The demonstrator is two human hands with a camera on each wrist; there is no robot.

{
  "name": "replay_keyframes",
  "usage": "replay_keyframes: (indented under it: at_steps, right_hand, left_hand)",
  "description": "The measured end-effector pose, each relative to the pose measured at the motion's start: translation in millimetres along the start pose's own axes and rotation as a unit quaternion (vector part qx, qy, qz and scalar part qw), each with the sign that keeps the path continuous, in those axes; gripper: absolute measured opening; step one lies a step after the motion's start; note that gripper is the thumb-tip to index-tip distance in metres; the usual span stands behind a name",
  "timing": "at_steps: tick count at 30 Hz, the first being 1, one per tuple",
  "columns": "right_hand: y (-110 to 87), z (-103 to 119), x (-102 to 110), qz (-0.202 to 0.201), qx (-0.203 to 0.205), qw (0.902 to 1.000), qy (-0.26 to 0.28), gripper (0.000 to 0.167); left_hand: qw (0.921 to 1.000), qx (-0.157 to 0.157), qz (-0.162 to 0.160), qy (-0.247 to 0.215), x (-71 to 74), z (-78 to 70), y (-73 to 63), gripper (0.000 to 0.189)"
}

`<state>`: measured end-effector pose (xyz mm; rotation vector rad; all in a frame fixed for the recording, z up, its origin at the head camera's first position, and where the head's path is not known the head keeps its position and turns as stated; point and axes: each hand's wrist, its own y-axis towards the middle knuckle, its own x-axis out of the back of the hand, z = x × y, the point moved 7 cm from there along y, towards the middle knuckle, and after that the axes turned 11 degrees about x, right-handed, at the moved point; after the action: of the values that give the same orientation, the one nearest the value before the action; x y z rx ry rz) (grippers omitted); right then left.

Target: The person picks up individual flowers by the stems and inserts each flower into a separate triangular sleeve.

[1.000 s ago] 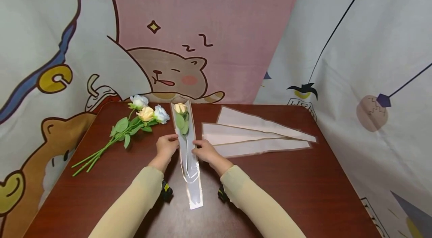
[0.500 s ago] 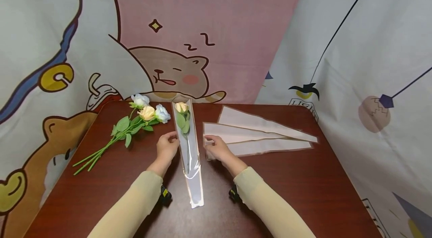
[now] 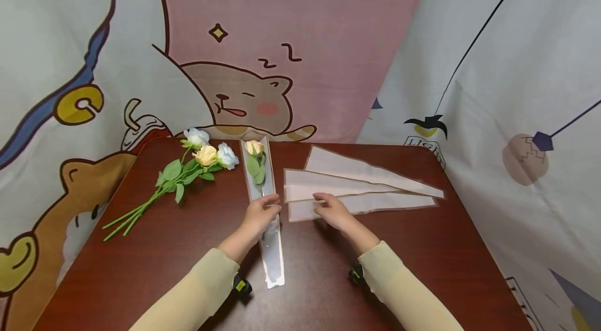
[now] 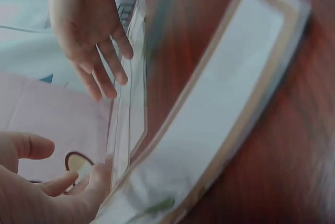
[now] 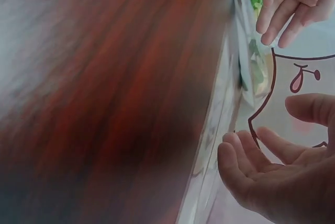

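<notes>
A pale yellow rose (image 3: 255, 164) lies inside a tapered flower sleeve (image 3: 274, 266), clear-fronted with a tan border, in the middle of the table. My left hand (image 3: 261, 216) hovers over the middle of that sleeve with relaxed fingers, hiding part of the stem; in the left wrist view the fingers hold nothing. To its right, my right hand (image 3: 334, 212) hangs above the near edge of three flat flower sleeves (image 3: 324, 185), fingers loosely bent. The right wrist view shows a gap between its thumb and fingers, with nothing in it.
At the left of the table lie two pale blue roses (image 3: 227, 156) and one yellow rose (image 3: 205, 155), their green stems (image 3: 141, 208) pointing to the near left. A cartoon-printed cloth (image 3: 328, 59) hangs behind the dark red-brown table (image 3: 188, 268).
Both hands were at the sides of the filled sleeve. The right hand has let go and moved right to the flat sleeves; the left has moved right, over the filled sleeve.
</notes>
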<state>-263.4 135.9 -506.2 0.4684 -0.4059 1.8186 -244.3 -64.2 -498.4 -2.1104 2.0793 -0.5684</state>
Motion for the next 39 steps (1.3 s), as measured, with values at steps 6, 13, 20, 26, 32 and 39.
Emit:
replay_keyframes:
  at_steps: [6, 13, 20, 26, 32, 39]
  right_hand:
    - [0.9, -7.8, 9.4, -0.010, 0.007, 0.9994, -0.031, 0.048]
    - [12.3, -5.8, 12.1, 0.004, 0.053, 0.9918, -0.117, 0.054]
    - [23.7, -3.5, 4.3, 0.030, 0.051, 0.9716, -0.229, 0.055]
    - [25.5, -1.3, 1.5, 0.031, 0.046, 0.9690, -0.241, 0.055]
    - [24.0, -2.2, 0.9, 0.039, 0.032, 0.9729, -0.226, 0.056]
    - [21.0, 0.1, -0.2, 0.040, 0.042, 0.9706, -0.233, 0.056]
  left_hand:
    - [0.9994, -0.001, 0.036, 0.001, -22.3, -1.5, 0.8, 0.053]
    - [0.9966, 0.063, 0.020, -0.049, -33.2, -1.2, 16.2, 0.066]
    - [0.9878, 0.124, 0.012, -0.093, -33.5, -0.7, 27.6, 0.068]
    - [0.9751, 0.157, 0.021, -0.155, -34.3, 0.1, 36.2, 0.010]
    - [0.9705, 0.184, 0.047, -0.149, -36.9, 6.2, 42.4, 0.010]
    - [0.9795, 0.109, 0.088, -0.145, -50.5, 25.7, 74.8, 0.008]
